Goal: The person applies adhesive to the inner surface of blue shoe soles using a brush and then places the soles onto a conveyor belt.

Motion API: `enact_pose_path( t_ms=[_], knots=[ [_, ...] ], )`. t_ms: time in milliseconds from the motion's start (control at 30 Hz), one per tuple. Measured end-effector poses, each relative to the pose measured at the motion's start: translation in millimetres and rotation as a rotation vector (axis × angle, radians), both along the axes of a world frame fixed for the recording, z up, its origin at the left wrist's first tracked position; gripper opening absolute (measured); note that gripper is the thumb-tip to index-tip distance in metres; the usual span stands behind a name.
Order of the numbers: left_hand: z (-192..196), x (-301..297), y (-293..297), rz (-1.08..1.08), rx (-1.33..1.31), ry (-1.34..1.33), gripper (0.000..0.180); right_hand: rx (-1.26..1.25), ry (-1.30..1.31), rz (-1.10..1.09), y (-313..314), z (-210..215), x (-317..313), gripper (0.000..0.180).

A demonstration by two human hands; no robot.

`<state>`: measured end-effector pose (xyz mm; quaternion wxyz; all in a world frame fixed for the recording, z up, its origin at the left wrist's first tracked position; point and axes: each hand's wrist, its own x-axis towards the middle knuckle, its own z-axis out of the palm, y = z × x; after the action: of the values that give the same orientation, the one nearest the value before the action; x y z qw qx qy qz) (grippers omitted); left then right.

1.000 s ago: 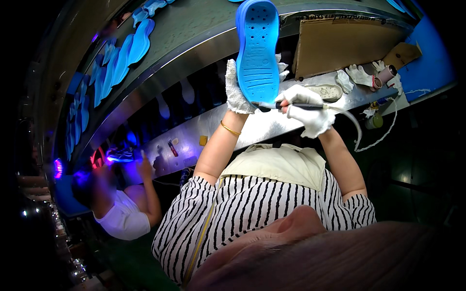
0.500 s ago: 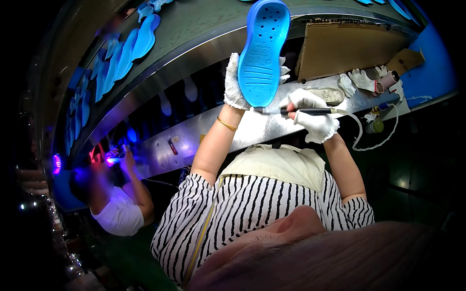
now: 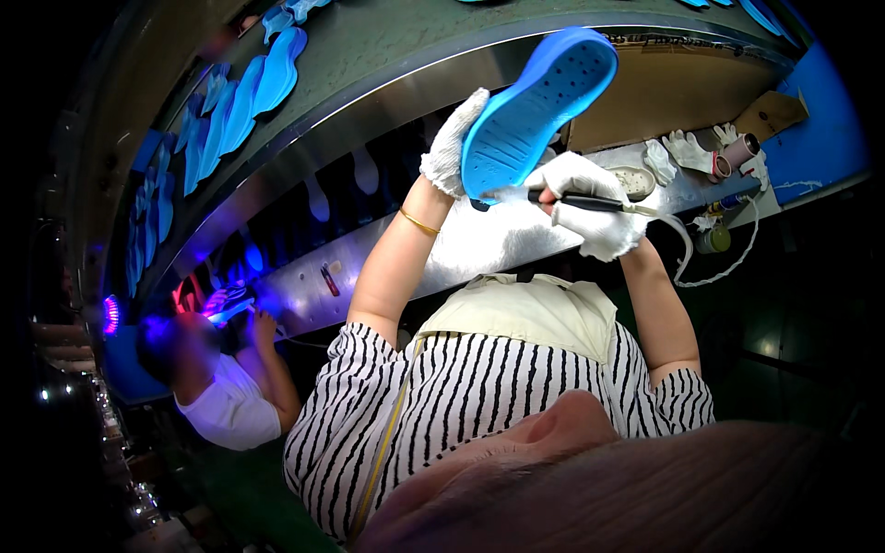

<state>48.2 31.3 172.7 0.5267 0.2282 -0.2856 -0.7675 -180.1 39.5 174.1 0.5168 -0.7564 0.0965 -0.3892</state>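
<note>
My left hand (image 3: 453, 147), in a white fabric glove, grips a bright blue shoe sole (image 3: 525, 124) by its heel half. The sole is tilted, its toe end up and to the right, and its holed, hollow face is turned toward me. In my gloved right hand (image 3: 590, 207), fingertips bare, is a black pen-shaped tool (image 3: 595, 201) with a pale hose at its back end. Its whitish, blurred tip is at the lower heel edge of the sole. Whether tip and sole touch, I cannot tell.
Under my hands runs a metal ledge (image 3: 378, 267) with a small red tool (image 3: 329, 279). Several blue soles (image 3: 241, 106) lie on the green belt (image 3: 387, 41) beyond. At right are cardboard (image 3: 664, 92), spare gloves (image 3: 690, 152) and a grey insole-like piece (image 3: 633, 182). A co-worker (image 3: 226, 401) sits at left.
The sole has swung clockwise, its toe end moving right and lower. My left hand has turned with it. The tool stays near the heel edge.
</note>
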Motion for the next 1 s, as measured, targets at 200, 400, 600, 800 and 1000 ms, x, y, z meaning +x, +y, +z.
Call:
enact_pose_path(
  t_ms=[200, 400, 600, 800, 1000],
  knots=[
    [6, -4, -5, -0.043, 0.118, -0.225, 0.050, -0.072, 0.082, 0.002, -3, -10, 15, 0.019],
    [4, -11, -5, -0.217, 0.214, -0.305, 0.040, -0.058, 0.426, 0.067, -19, 4, 0, 0.016],
    [0, -1, -12, -0.438, 0.169, -0.299, 0.042, 0.097, 0.376, -0.024, -14, 8, -9, 0.012],
    [-1, -16, 3, -0.137, 0.208, -0.243, 0.047, 0.183, 0.185, -0.019, -12, 6, -20, 0.013],
    [-16, -29, 22, -0.122, 0.176, 0.082, 0.068, 0.324, -0.031, -0.198, -26, 0, -19, 0.013]
  ],
)
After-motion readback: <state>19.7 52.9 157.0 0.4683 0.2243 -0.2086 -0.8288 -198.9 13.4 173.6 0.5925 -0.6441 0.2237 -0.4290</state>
